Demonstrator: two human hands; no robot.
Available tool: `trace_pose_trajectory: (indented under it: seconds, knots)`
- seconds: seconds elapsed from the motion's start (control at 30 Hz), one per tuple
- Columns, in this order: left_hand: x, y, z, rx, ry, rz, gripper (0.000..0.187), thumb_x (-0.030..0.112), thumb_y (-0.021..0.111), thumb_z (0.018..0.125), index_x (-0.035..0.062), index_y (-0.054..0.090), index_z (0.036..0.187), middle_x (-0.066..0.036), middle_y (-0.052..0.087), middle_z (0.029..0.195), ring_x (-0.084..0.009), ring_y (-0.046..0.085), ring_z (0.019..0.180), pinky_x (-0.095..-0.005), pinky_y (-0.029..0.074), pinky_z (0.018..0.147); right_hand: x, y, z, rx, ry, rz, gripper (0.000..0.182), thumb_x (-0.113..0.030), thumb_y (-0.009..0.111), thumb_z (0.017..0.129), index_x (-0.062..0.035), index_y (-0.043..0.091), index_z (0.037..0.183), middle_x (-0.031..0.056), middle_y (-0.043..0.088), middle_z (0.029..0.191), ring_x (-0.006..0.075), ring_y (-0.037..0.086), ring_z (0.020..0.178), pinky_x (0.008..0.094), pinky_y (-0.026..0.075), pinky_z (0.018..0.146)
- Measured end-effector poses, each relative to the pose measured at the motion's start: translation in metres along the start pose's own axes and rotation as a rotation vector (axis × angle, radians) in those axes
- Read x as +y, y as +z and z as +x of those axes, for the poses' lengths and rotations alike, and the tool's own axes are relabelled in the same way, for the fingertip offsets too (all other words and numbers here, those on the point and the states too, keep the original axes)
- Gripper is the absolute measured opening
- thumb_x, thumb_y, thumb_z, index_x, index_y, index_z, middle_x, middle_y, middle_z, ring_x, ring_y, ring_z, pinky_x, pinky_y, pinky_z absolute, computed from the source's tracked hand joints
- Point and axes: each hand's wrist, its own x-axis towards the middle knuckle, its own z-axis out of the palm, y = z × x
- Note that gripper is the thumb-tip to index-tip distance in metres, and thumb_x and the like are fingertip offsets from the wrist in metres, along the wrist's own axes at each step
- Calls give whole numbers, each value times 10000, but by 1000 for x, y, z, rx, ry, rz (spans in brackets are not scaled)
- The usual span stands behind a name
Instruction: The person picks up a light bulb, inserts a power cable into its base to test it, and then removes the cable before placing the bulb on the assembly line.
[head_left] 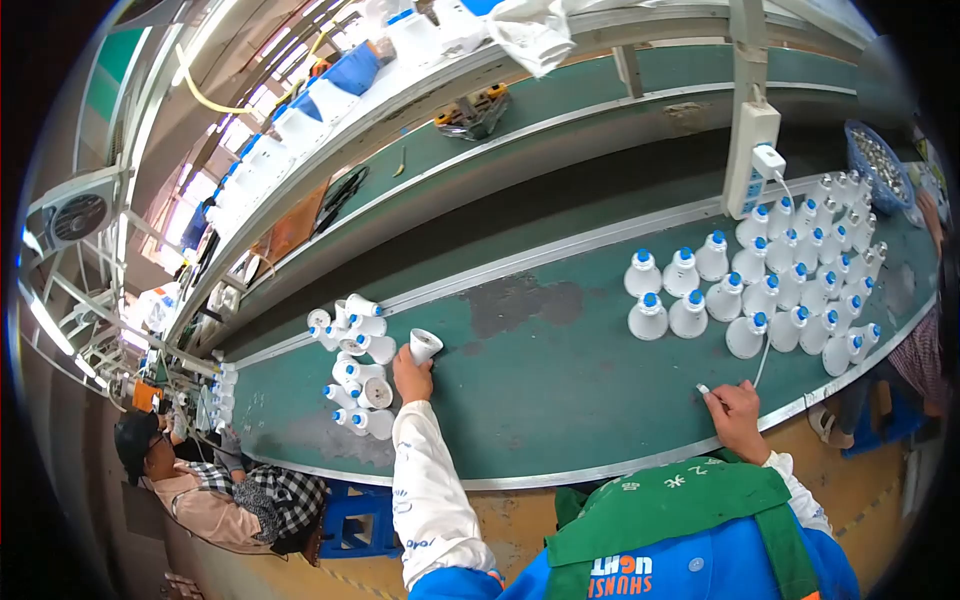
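Lamp housing (425, 345) was gripped upright in the left hand (412, 380) on the green worktop (560, 390), just right of a loose pile of housings (358, 365) it could topple; the right hand (735, 410) pinched a small tool (703, 389).

Tumbled housings (355, 365) lie left on the belt (560, 370); standing housings (780, 290) right.

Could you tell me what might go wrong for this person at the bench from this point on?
1. The left hand grips one white bulb housing right beside the loose pile of housings; a bump could send some rolling.
2. The right hand holds a small tool whose thin cable runs up through the upright housings with blue tips; a tug might topple a few.
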Motion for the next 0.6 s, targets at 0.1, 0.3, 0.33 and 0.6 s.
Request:
trace_pose_trajectory:
  seconds: [0.1, 0.3, 0.33, 0.6]
  knots:
    - [60, -12, -31, -58, 287, -214, 539, 220, 793, 694, 60, 578, 1162, -154, 597, 1075, -344, 588, 960, -416, 476, 813, 1, -1, 0, -8, -14, 13, 159, -127, 683, 773, -79, 597, 648, 57, 515, 526, 249, 479, 501, 369, 301, 562]
    - [200, -56, -120, -427, 728, -501, 476, 32, 784, 643, 114, 654, 1094, -93, 585, 1082, -270, 618, 879, -356, 531, 690, -19, -8, 11, -96, -67, 177, 137, -164, 680, 802, -97, 636, 692, 44, 610, 612, 221, 537, 528, 350, 335, 577]
    - [215, -53, -130, -407, 855, -453, 482, 12, 775, 634, 130, 659, 1086, -96, 584, 1071, -268, 615, 862, -347, 523, 681, -26, -8, 15, -132, -72, 208, 132, -176, 678, 810, -98, 644, 709, 39, 623, 630, 216, 545, 537, 346, 339, 581]
    - [277, -51, -171, -506, 1090, -391, 498, -9, 701, 716, 120, 578, 1182, -101, 595, 1096, -283, 593, 893, -367, 503, 777, -33, 9, 25, -220, 107, 402, 178, -260, 626, 860, -111, 654, 766, 25, 635, 674, 218, 556, 607, 349, 334, 664]
